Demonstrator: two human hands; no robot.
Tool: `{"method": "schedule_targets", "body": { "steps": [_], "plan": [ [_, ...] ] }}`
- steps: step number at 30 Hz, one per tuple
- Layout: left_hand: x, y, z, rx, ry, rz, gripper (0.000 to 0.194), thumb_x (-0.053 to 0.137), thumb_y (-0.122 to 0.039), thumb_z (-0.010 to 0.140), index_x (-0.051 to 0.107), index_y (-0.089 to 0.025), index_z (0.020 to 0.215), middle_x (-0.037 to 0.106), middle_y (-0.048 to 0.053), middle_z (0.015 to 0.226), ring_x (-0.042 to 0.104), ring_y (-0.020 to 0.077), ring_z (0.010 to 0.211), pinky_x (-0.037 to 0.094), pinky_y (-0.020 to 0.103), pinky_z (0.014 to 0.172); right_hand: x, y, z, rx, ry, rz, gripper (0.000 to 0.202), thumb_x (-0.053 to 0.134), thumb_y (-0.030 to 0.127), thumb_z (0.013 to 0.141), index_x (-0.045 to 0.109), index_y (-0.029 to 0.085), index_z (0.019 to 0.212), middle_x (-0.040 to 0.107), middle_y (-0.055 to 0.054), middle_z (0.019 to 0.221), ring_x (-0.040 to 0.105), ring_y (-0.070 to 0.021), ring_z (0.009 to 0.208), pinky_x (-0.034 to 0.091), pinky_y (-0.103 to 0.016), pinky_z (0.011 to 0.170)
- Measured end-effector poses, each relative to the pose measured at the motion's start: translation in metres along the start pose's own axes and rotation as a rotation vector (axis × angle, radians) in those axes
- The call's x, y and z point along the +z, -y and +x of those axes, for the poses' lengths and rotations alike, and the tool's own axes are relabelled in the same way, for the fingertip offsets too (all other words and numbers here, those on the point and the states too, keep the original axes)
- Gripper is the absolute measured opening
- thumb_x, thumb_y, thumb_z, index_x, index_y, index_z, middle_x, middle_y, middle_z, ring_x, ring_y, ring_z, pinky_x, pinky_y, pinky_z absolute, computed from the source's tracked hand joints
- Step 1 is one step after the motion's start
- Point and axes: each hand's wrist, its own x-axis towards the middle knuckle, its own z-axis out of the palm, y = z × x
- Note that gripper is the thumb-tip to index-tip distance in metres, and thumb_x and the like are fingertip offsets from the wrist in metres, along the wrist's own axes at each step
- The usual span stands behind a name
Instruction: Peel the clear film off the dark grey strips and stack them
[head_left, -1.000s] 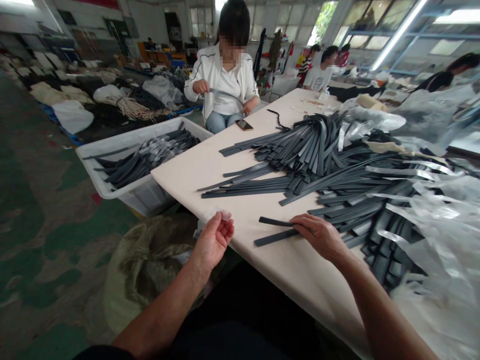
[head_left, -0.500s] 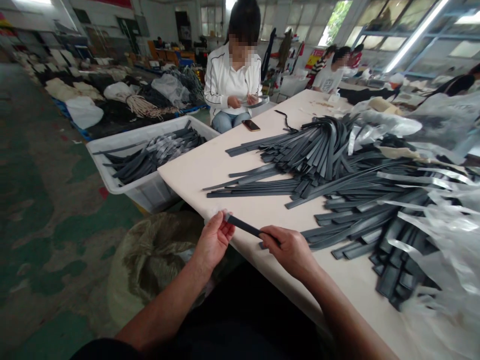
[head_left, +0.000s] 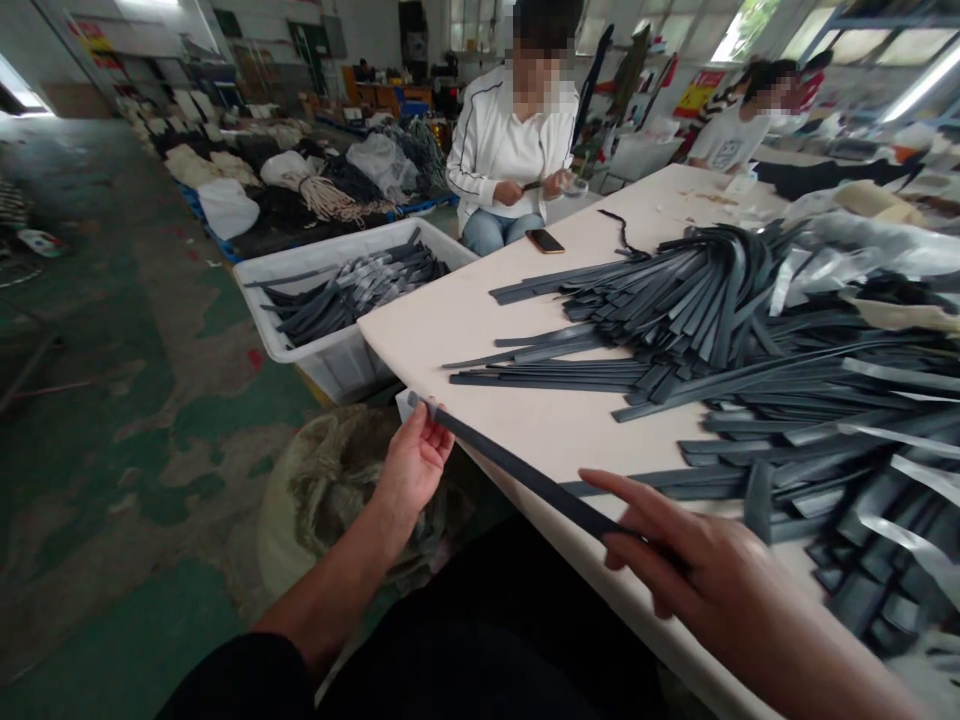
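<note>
In the head view we held one dark grey strip [head_left: 517,475] stretched between our two hands, off the near edge of the table [head_left: 450,320]. Our left hand [head_left: 416,462] pinched the far end of it between thumb and curled fingers, just beside the table's near left corner; our right hand [head_left: 697,580] had the near end, thumb under and fingers only loosely closed, the forefinger pointing out flat. The strip's long axis ran on a slant from the left hand, up and away, down to the right hand close to us, so both hands sat at its ends and neither was nearer its middle. On the table lay a heap of strips [head_left: 720,330] too many and too tangled for us to count, plus one phone [head_left: 545,241] at the far left edge. One white bin [head_left: 330,350] of strips stood on the floor left of the table, with one bag [head_left: 337,490] below our left hand. A seated person [head_left: 510,150] across from us worked another strip.
</note>
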Motion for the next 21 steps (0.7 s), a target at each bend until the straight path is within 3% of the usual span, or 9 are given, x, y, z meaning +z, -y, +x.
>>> {"method": "schedule_targets", "body": {
  "steps": [2,5,10,12,15,18,21],
  "plan": [
    [-0.003,-0.007,-0.009,-0.02,-0.011,0.003,0.018,0.057,-0.017,0.094,0.07,-0.015,0.081,0.073,0.001,0.074,0.068,0.0105,0.066,0.054,0.022,0.061,-0.005,0.01,-0.023,-0.065,-0.011,0.084,0.045,0.049,0.031,0.095,0.046,0.036,0.14,0.074,0.004,0.07,0.07,-0.0163,0.054,0.046,-0.021,0.044],
    [-0.013,0.001,-0.036,-0.106,-0.007,0.042,0.006,0.07,-0.02,0.086,0.072,-0.015,0.083,0.073,0.001,0.073,0.067,0.0113,0.063,0.055,0.022,0.06,0.01,0.029,-0.038,-0.068,0.059,0.264,0.047,0.049,0.028,0.095,0.042,0.04,0.14,0.07,0.007,0.065,0.065,-0.0125,0.047,0.045,-0.019,0.042],
    [-0.036,0.033,-0.076,-0.243,0.173,0.136,0.028,0.088,-0.028,0.066,0.074,-0.015,0.086,0.074,0.003,0.076,0.068,0.0127,0.07,0.056,0.022,0.065,0.063,0.04,-0.006,0.241,0.201,0.594,0.046,0.042,0.031,0.096,0.041,0.028,0.142,0.068,0.003,0.077,0.054,-0.0085,0.04,0.044,-0.019,0.039],
    [-0.041,0.035,-0.076,-0.257,0.221,0.166,0.027,0.087,-0.029,0.068,0.075,-0.015,0.087,0.075,0.004,0.08,0.068,0.0128,0.073,0.056,0.022,0.068,0.072,0.036,0.004,0.266,0.193,0.662,0.051,0.045,0.031,0.094,0.038,0.024,0.144,0.068,0.001,0.081,0.055,-0.0087,0.044,0.047,-0.021,0.043],
    [-0.043,0.022,-0.06,-0.152,0.154,0.163,0.028,0.089,-0.028,0.065,0.075,-0.016,0.085,0.075,0.004,0.08,0.068,0.0127,0.073,0.056,0.021,0.065,0.061,0.031,-0.003,0.219,0.213,0.642,0.057,0.048,0.032,0.093,0.034,0.026,0.147,0.068,0.001,0.084,0.061,-0.0104,0.053,0.051,-0.022,0.052],
    [-0.041,0.008,-0.045,-0.054,0.072,0.147,0.029,0.091,-0.026,0.06,0.075,-0.017,0.083,0.075,0.003,0.079,0.068,0.0122,0.07,0.056,0.02,0.062,0.043,0.03,-0.019,0.225,0.227,0.573,0.053,0.045,0.034,0.095,0.036,0.028,0.147,0.069,0.002,0.082,0.059,-0.0097,0.049,0.05,-0.021,0.049],
    [-0.04,0.015,-0.053,-0.099,0.083,0.157,0.03,0.092,-0.026,0.059,0.075,-0.016,0.082,0.074,0.002,0.077,0.067,0.0121,0.069,0.055,0.02,0.061,0.046,0.03,-0.014,0.256,0.203,0.519,0.051,0.044,0.033,0.094,0.039,0.029,0.145,0.07,0.003,0.079,0.056,-0.0086,0.043,0.047,-0.021,0.045]
  ]
}}
